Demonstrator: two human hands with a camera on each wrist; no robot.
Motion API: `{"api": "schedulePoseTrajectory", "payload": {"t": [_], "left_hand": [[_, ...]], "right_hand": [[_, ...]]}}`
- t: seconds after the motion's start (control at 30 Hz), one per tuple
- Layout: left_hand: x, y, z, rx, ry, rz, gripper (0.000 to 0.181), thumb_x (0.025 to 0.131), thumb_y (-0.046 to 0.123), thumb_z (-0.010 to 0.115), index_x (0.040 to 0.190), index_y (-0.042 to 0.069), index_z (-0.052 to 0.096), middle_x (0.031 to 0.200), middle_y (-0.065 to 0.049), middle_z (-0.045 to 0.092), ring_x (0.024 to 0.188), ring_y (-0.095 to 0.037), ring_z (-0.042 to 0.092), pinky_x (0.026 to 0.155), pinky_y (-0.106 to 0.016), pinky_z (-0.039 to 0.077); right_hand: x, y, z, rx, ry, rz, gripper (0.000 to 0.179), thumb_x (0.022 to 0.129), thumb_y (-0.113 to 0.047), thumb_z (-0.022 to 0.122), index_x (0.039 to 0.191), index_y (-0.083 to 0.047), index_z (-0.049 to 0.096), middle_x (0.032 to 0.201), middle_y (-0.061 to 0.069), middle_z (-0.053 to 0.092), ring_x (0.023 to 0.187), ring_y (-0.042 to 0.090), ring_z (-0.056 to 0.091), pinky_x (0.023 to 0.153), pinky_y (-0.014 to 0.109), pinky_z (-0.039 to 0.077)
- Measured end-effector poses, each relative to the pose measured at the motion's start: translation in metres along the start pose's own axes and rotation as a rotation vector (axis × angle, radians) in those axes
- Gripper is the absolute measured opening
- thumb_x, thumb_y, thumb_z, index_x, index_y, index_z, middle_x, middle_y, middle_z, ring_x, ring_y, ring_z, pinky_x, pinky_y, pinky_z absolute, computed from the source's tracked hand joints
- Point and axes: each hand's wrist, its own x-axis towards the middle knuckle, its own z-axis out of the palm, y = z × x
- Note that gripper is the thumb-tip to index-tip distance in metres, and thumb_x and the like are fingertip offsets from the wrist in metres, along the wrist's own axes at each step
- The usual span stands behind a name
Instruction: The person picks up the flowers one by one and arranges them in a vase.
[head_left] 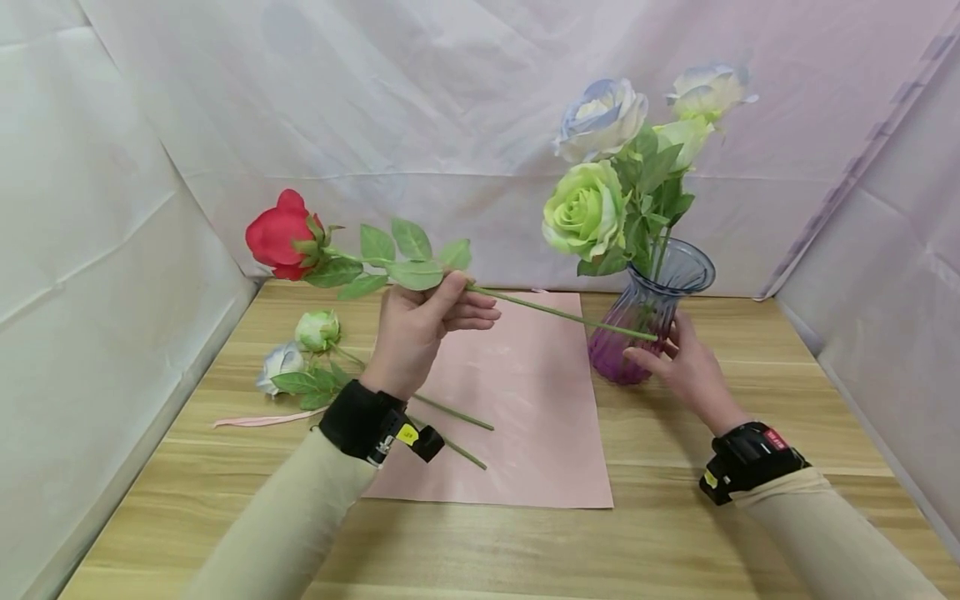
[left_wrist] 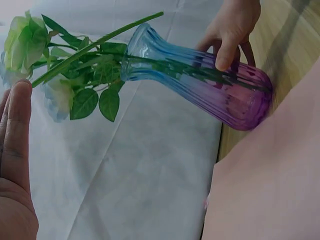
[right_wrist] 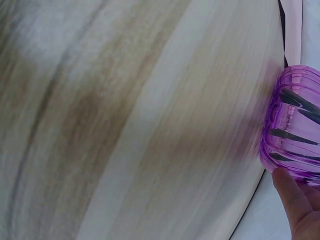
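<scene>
My left hand [head_left: 420,321] pinches the stem of a red rose [head_left: 281,236] between thumb and fingers, above the table. The rose's head points left, and its bare green stem [left_wrist: 100,42] slants right, its end overlapping the vase in the head view. My right hand [head_left: 686,367] grips the lower part of a ribbed glass vase [head_left: 637,333], blue at the mouth and purple at the base. In the vase stand a green rose [head_left: 585,210], a blue-white rose [head_left: 602,119] and other pale roses. In the right wrist view, fingers [right_wrist: 290,197] touch the purple glass [right_wrist: 292,130].
A pink paper sheet [head_left: 525,417] lies mid-table. A small green-white rose [head_left: 318,331] and a blue-white rose [head_left: 281,367] lie left of it, their stems reaching over the sheet. A pink ribbon [head_left: 266,419] is beside them. White cloth walls [head_left: 420,100] enclose the wooden table [head_left: 675,467].
</scene>
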Motion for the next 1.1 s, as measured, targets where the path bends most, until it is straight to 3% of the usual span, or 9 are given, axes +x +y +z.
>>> {"api": "schedulePoseTrajectory", "payload": {"t": [0.2,0.6,0.9,1.1], "left_hand": [[0.007,-0.002,0.012,-0.026,-0.016,0.050,0.013,0.107,0.011,0.054,0.110,0.002,0.063,0.096,-0.017,0.076,0.088,-0.029,0.077,0.088,-0.052,0.059],[0.024,-0.007,0.025,-0.035,0.035,0.105,0.016,0.106,0.013,0.056,0.109,0.000,0.063,0.096,-0.017,0.077,0.091,-0.031,0.077,0.089,-0.052,0.058],[0.032,-0.013,0.027,0.071,0.043,0.124,0.016,0.107,0.011,0.054,0.114,0.002,0.065,0.102,-0.014,0.076,0.100,-0.028,0.076,0.095,-0.048,0.057],[0.040,-0.015,0.032,0.135,0.037,0.102,0.021,0.108,0.012,0.051,0.119,-0.001,0.064,0.109,-0.025,0.073,0.104,-0.032,0.074,0.096,-0.044,0.057]], "right_hand": [[0.000,0.000,0.000,0.004,0.002,-0.002,0.098,0.091,-0.049,0.076,0.157,-0.010,0.016,0.156,0.038,0.032,0.139,0.058,0.038,0.108,0.065,0.039],[-0.001,-0.001,0.000,-0.010,-0.005,0.024,0.104,0.089,-0.054,0.075,0.160,-0.011,0.013,0.157,0.038,0.028,0.139,0.059,0.037,0.108,0.065,0.038],[-0.002,-0.002,0.000,-0.006,-0.003,0.023,0.104,0.088,-0.055,0.075,0.160,-0.013,0.013,0.157,0.038,0.029,0.139,0.058,0.038,0.109,0.065,0.039],[-0.002,-0.003,0.000,-0.007,-0.004,0.031,0.105,0.088,-0.057,0.075,0.161,-0.014,0.012,0.159,0.036,0.028,0.140,0.058,0.037,0.109,0.065,0.038]]}}
